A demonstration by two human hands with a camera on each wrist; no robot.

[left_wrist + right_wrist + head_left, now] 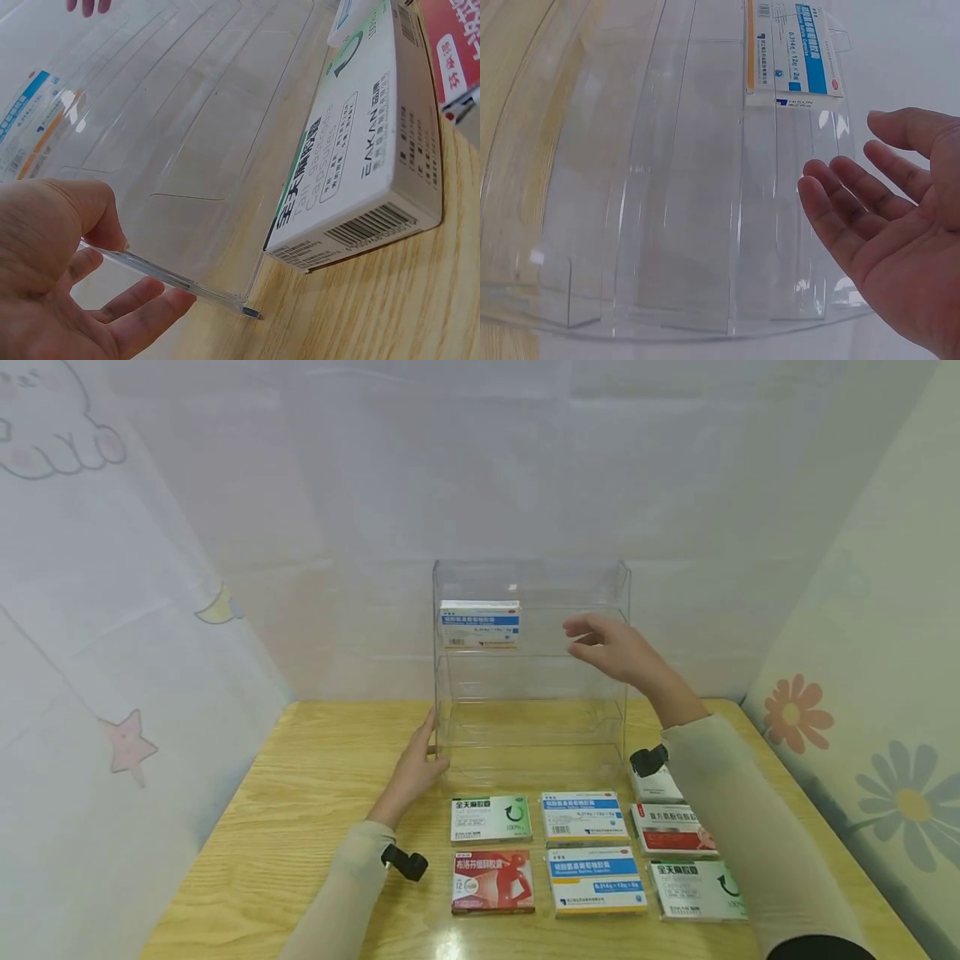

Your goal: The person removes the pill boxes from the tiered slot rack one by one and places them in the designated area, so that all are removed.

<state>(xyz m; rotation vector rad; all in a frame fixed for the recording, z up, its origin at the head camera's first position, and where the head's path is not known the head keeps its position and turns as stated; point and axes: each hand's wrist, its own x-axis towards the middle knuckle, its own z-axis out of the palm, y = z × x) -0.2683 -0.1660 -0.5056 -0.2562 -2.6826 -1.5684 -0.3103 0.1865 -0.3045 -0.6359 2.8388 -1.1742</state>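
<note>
A clear tiered display rack [536,718] stands on the table. On an upper tier, at its left end, sits a blue-and-white medicine box [480,627], upright and facing front. My left hand [412,768] holds the rack's lower left side, the thumb and fingers on either side of the panel edge [172,277] in the left wrist view. In front of the upper tiers, to the right of that box, hovers my right hand [615,647]. Its fingers are spread and loosely bent, with nothing between them, as the right wrist view shows the palm [911,255].
Before the rack lie several medicine boxes in rows: a green-and-white one [491,819], a red one [492,882], blue-and-white ones [585,817] and another green-and-white one [693,891]. My right sleeve [750,827] partly covers the red-and-white box [667,829] and a whitish box [654,787].
</note>
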